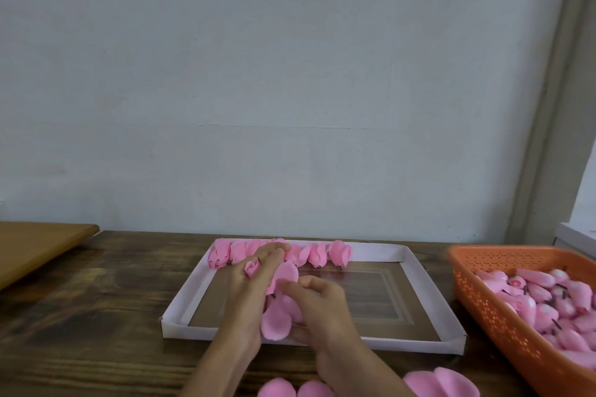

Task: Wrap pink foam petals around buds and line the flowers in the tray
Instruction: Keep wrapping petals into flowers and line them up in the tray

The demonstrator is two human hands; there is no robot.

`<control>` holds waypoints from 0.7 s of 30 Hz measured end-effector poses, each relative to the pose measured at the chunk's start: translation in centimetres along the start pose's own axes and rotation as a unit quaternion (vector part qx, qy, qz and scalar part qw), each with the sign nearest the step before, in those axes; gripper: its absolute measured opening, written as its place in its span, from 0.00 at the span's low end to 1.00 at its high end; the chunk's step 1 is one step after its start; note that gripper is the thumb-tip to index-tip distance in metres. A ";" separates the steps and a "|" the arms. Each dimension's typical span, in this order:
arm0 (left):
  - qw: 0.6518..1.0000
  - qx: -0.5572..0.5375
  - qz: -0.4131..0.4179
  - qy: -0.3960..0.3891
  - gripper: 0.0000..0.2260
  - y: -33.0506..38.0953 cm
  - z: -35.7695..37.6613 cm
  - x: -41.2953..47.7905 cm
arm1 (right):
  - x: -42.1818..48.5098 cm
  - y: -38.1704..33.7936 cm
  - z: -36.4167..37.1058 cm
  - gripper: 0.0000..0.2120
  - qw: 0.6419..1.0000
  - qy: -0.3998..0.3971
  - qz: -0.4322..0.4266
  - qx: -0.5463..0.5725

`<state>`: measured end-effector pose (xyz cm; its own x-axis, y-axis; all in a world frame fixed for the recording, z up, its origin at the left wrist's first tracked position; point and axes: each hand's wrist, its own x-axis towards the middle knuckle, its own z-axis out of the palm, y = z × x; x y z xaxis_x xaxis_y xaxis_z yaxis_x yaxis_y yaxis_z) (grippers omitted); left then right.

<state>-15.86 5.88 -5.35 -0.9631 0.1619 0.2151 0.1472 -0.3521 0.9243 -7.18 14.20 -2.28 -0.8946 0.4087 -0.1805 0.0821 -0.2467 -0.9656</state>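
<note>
Right hand (319, 303), fingers curled, pinches foam petals (276, 324) against left hand (250, 296), likely to fold them round the bud (252, 268) nipped between the left's outstretched fingers. Both hover over tray (403, 346). Finished flowers (317, 255) line its far wall. Loose petals (440, 382) near, orange basket (483, 309) right.

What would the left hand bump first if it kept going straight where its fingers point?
Probably the row of pink flowers along the far wall of the tray; fingertips of the left hand look nearly on them, though depth is unclear.
</note>
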 end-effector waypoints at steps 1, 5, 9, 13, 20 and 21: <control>1.000 0.014 0.005 0.001 0.08 0.1 0.0 -0.1 | -0.1 -0.1 0.0 0.07 1.000 -0.003 -0.004 0.005; 0.999 0.027 0.022 0.007 0.04 0.4 0.2 -0.4 | -0.1 -0.4 -0.3 0.06 1.000 -0.001 -0.018 0.018; 0.999 0.044 0.025 -0.015 0.04 0.5 0.3 -0.6 | 0.1 -0.4 -0.5 0.04 0.999 -0.014 -0.050 -0.008; 0.997 0.017 0.046 -0.054 0.08 0.6 0.7 -0.9 | 0.8 0.4 -0.4 0.04 0.978 0.013 -0.161 -0.136; 0.991 -0.005 0.116 -0.067 0.09 1.4 1.2 -1.5 | 0.1 -0.2 -0.1 0.08 0.937 0.017 -0.265 -0.226; 0.991 -0.013 0.116 -0.069 0.09 1.5 1.2 -1.6 | -0.1 -0.3 0.0 0.08 0.936 0.007 -0.271 -0.225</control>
<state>-13.83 6.21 -3.87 -0.8641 0.1973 0.4631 0.3529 -0.4186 0.8368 -7.11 14.28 -1.98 -0.8527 0.3787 0.3598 -0.2036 0.3934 -0.8966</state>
